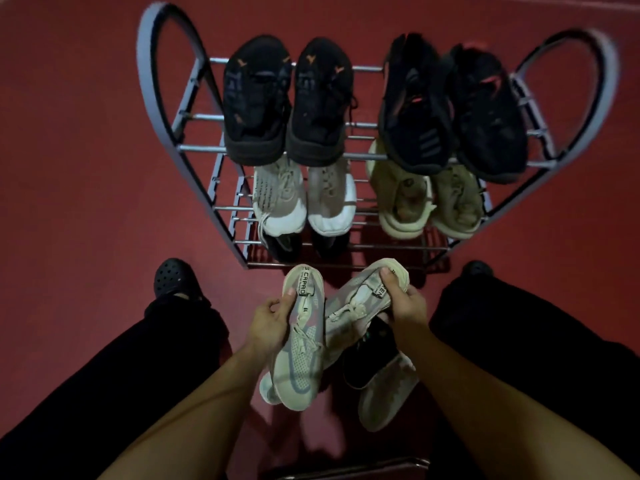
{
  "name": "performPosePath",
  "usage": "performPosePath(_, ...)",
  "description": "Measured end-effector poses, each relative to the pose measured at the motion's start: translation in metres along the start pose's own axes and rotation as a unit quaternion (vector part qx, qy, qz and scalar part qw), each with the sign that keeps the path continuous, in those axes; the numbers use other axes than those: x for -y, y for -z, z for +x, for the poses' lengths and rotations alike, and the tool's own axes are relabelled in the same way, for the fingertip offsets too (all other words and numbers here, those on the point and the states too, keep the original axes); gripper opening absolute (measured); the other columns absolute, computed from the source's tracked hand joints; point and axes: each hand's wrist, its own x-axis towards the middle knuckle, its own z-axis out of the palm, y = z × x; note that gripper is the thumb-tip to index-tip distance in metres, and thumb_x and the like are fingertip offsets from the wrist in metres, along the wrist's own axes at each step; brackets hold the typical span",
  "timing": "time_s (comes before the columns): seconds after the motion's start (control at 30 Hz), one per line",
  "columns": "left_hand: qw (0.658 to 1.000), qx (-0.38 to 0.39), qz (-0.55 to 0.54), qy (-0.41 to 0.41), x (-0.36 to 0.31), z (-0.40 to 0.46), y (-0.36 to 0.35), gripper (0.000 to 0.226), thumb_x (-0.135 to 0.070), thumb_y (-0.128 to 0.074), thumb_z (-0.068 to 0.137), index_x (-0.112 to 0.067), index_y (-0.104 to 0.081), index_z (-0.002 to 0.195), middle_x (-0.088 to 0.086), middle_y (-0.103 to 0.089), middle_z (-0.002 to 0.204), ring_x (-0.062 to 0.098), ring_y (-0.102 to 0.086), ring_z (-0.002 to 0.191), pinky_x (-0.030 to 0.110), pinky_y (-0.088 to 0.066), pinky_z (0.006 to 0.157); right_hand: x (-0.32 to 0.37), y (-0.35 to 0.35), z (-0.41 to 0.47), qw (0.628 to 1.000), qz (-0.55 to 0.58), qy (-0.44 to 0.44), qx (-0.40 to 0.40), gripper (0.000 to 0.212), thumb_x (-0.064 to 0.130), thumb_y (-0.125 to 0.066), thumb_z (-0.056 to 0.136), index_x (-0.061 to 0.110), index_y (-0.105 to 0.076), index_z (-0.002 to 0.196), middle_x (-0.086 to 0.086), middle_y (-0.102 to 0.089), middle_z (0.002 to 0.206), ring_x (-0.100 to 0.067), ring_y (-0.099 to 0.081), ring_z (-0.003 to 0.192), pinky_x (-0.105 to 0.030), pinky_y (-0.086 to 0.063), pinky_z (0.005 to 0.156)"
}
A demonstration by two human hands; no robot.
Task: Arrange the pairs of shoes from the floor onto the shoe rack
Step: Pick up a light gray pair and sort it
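Red floor (86, 168) all around, with the metal shoe rack (194, 147) standing right in front of the person. Left hand (268, 318) has its fingers and thumb curled round the heel end of a light grey knit sneaker (301, 344), toe pointing back toward the body. Right hand (403, 301) grips the heel of the matching sneaker (356, 306), thumb pressed on top, held tilted just beside the first. Both are up off the floor, just short of the rack's bottom shelf. Another shoe (384, 389) lies on the floor underneath.
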Motion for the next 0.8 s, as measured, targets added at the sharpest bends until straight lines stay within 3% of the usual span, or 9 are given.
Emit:
performPosePath(0.13,1.000,0.013,0.012,0.000,-0.012,-0.013,-0.010,0.062,-0.061,-0.066,0.088,-0.003,-0.067,0.108,0.004,-0.080,0.082,0.018,-0.078,0.075,0.029,-0.059,0.068,0.014,0.023,-0.011,0.999,-0.017,0.043,-0.005,0.042,0.048,-0.077,0.082,0.008,-0.077,0.091,-0.015,-0.078,0.091,-0.034,-0.076,0.088,-0.046,-0.061,0.083)
performPosePath(0.23,1.000,0.017,-0.013,-0.010,-0.021,-0.028,-0.017,0.048,-0.048,-0.069,0.092,-0.002,-0.071,0.101,0.003,-0.080,0.078,0.013,-0.076,0.066,0.018,-0.055,0.054,0.021,0.031,-0.017,0.997,-0.045,0.065,-0.008,0.033,0.046,-0.076,0.085,0.015,-0.074,0.073,-0.010,-0.077,0.083,-0.027,-0.075,0.079,-0.042,-0.060,0.079)
performPosePath(0.33,0.999,0.025,-0.033,-0.026,-0.025,-0.040,-0.025,0.042,-0.043,-0.069,0.093,-0.002,-0.076,0.096,0.009,-0.080,0.082,0.015,-0.076,0.067,0.018,-0.055,0.054,0.019,0.032,-0.017,0.997,-0.076,0.032,0.011,0.062,0.067,-0.080,0.067,0.008,-0.072,0.084,-0.013,-0.077,0.088,-0.029,-0.075,0.082,-0.050,-0.061,0.084)
performPosePath(0.4,0.998,0.043,-0.023,-0.030,-0.031,-0.048,-0.033,0.045,-0.047,-0.067,0.094,-0.003,-0.078,0.093,0.011,-0.080,0.084,0.021,-0.077,0.073,0.025,-0.059,0.061,0.018,0.029,-0.019,0.997,-0.062,0.000,0.043,0.079,0.073,-0.081,0.060,0.003,-0.072,0.096,-0.016,-0.077,0.094,-0.032,-0.075,0.088,-0.054,-0.059,0.087)
performPosePath(0.5,0.997,0.064,0.023,-0.036,-0.039,-0.052,-0.042,0.044,-0.052,-0.063,0.096,-0.011,-0.079,0.095,0.005,-0.080,0.085,0.023,-0.078,0.081,0.035,-0.062,0.078,0.027,0.026,-0.026,0.995,-0.070,-0.013,0.070,0.055,0.057,-0.072,0.083,0.003,-0.075,0.096,-0.013,-0.078,0.091,-0.028,-0.076,0.086,-0.043,-0.061,0.085)
performPosePath(0.6,0.993,0.116,-0.010,-0.010,-0.039,-0.051,-0.042,0.027,-0.033,-0.065,0.099,-0.013,-0.075,0.113,0.009,-0.080,0.098,0.031,-0.076,0.094,0.048,-0.059,0.093,0.032,0.032,-0.026,0.994,-0.070,-0.030,0.077,0.054,0.053,-0.065,0.090,0.000,-0.074,0.088,-0.017,-0.078,0.090,-0.033,-0.075,0.087,-0.046,-0.060,0.085)
performPosePath(0.67,0.986,0.162,-0.043,0.004,-0.038,-0.053,-0.039,0.027,-0.017,-0.064,0.099,-0.014,-0.070,0.125,0.014,-0.078,0.109,0.037,-0.074,0.103,0.053,-0.056,0.098,0.032,0.035,-0.026,0.991,-0.076,-0.037,0.104,0.059,0.053,-0.057,0.095,-0.004,-0.073,0.097,-0.022,-0.075,0.104,-0.034,-0.074,0.096,-0.047,-0.060,0.088)
performPosePath(0.73,0.979,0.191,-0.076,0.006,-0.036,-0.055,-0.037,0.030,-0.009,-0.062,0.099,-0.016,-0.067,0.128,0.017,-0.075,0.116,0.040,-0.071,0.109,0.055,-0.055,0.099,0.034,0.036,-0.033,0.987,-0.058,-0.057,0.138,0.052,0.049,-0.045,0.102,0.006,-0.071,0.111,-0.014,-0.075,0.111,-0.024,-0.074,0.097,-0.035,-0.061,0.076)
performPosePath(0.8,0.974,0.210,-0.087,0.014,-0.033,-0.057,-0.037,0.034,-0.009,-0.061,0.100,-0.018,-0.065,0.132,0.017,-0.073,0.121,0.040,-0.069,0.113,0.056,-0.053,0.102,0.031,0.039,-0.033,0.984,-0.050,-0.085,0.150,0.043,0.053,-0.039,0.103,0.022,-0.066,0.115,-0.007,-0.074,0.113,-0.022,-0.073,0.097,-0.034,-0.060,0.071)
